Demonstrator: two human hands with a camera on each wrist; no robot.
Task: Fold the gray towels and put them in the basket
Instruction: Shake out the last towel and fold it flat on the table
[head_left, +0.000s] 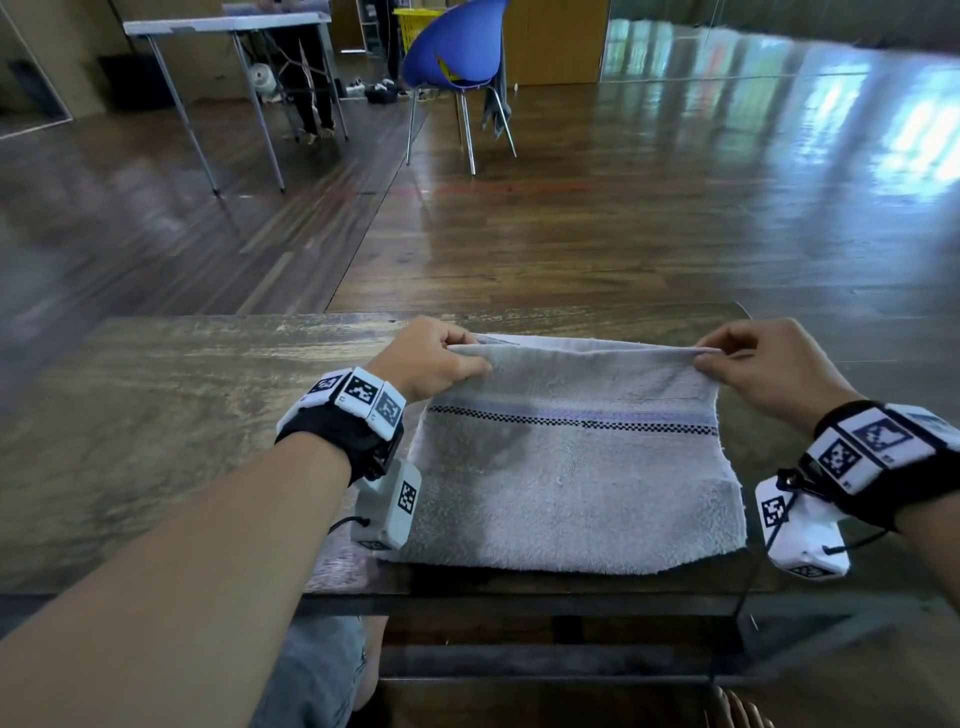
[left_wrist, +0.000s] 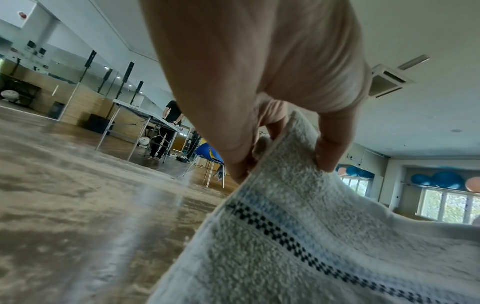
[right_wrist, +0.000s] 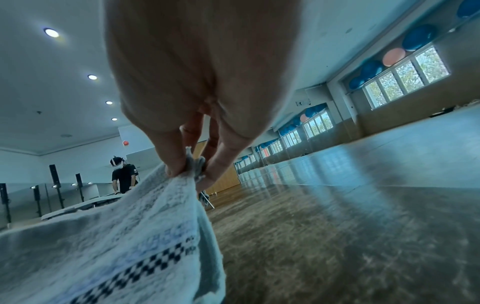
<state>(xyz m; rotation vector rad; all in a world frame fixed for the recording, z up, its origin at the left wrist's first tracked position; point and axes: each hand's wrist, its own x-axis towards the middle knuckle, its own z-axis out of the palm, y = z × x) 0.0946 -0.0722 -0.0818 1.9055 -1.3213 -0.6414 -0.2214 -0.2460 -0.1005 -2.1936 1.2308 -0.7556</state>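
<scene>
A gray towel with a checkered black and blue stripe lies on the wooden table, its upper layer lifted at the far edge. My left hand pinches the far left corner, thumb and fingers curled on the cloth. My right hand pinches the far right corner, which bunches between the fingertips. The towel stretches taut between both hands a little above the table. No basket shows near the table.
The table's far edge runs just beyond my hands. On the wooden floor behind stand a blue chair and a white folding table with a person at it. A yellow basket sits far back.
</scene>
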